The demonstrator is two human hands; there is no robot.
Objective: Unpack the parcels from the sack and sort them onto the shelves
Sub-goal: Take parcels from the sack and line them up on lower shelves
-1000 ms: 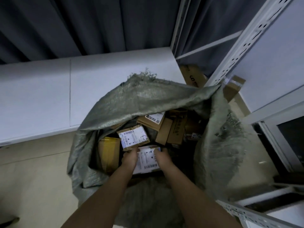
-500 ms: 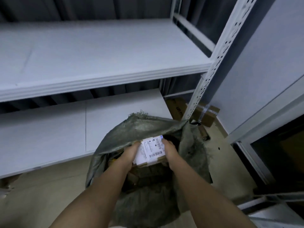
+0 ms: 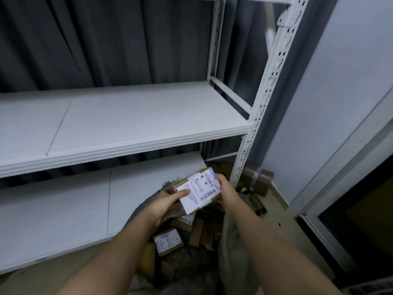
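Observation:
A small cardboard parcel (image 3: 198, 189) with a white barcode label is held between both hands above the open grey-green sack (image 3: 231, 248). My left hand (image 3: 164, 204) grips its near left side, thumb on the label. My right hand (image 3: 225, 191) clasps its right end. Inside the sack lie several more brown parcels, one labelled box (image 3: 168, 241) nearest me. The white middle shelf (image 3: 127, 122) is level with the top of the view's centre; the lower shelf (image 3: 63, 211) sits left of the sack.
A perforated white shelf upright (image 3: 261, 107) stands just right of the parcel. Taped cardboard boxes (image 3: 258, 180) lie on the floor behind the upright. A grey wall and a dark doorway (image 3: 361, 220) are on the right. Dark curtain hangs behind the shelves.
Both hands have lifted the labelled parcel out of the sack and higher, tilting it. My view has swung upward, so the middle shelf and upright now fill the frame.

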